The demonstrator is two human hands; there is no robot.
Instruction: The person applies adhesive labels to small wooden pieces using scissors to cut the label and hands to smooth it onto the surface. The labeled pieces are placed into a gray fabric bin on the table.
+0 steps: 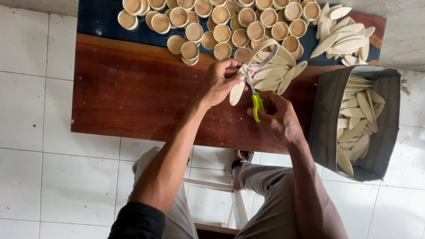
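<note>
My left hand (219,82) pinches a pale, leaf-shaped wooden piece (237,90) by its left edge, fingers curled tight on it, holding it just above the reddish-brown desk (133,93). The piece's long axis runs steeply, top tilted slightly right, so it hangs right beside my left grip and just left of the scissors (253,90). My right hand (278,116) sits below and to the right, its grip wrapped through the lime-green handles; the blades point up along the piece's right edge, parted only a little. The left hand is the nearer one to the wood. Behind, at the desk's far side, lies a crowd of round wooden caps (221,22); just right of the blades a bundle of leaf pieces (276,73) fans out, then a loose heap (345,35), and far right a grey bag (327,119) holds more.
</note>
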